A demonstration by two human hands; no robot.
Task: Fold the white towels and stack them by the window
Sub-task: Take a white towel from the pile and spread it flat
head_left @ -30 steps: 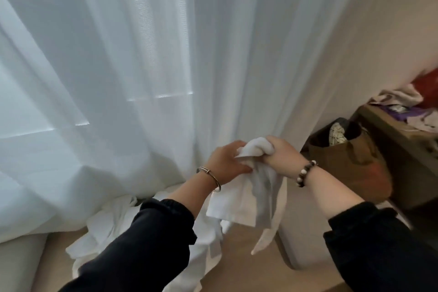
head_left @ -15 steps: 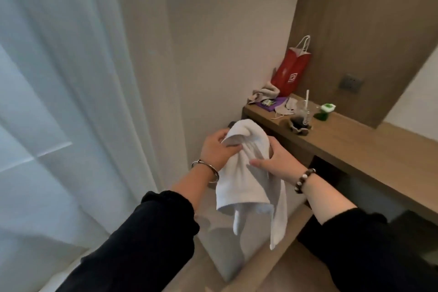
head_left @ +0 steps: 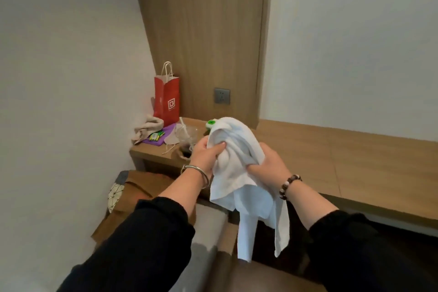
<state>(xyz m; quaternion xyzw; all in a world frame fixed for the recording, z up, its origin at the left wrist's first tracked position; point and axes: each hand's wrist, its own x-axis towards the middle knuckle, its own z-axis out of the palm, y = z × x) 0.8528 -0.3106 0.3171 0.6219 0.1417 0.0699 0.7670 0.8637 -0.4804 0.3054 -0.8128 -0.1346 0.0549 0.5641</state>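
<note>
A crumpled white towel (head_left: 237, 173) hangs in the air between both hands, its loose ends dangling down toward the floor. My left hand (head_left: 205, 156) grips its upper left side, thumb pressed into the cloth. My right hand (head_left: 267, 168) grips the right side, fingers curled into the folds. Both hands are held above the front edge of a wooden desk (head_left: 331, 161). The window and the other towels are out of view.
On the desk's left end stand a red paper bag (head_left: 166, 99), a beige cloth (head_left: 147, 129), a purple item (head_left: 158, 138), a plastic cup with a straw (head_left: 187, 137) and a green-topped object (head_left: 211, 123). A brown bag (head_left: 139, 199) sits on the floor below. A wall socket (head_left: 222, 96) is behind.
My view has swung right, from the curtain and the towel pile to the desk. Both hands kept hold of the towel and carried it along.
</note>
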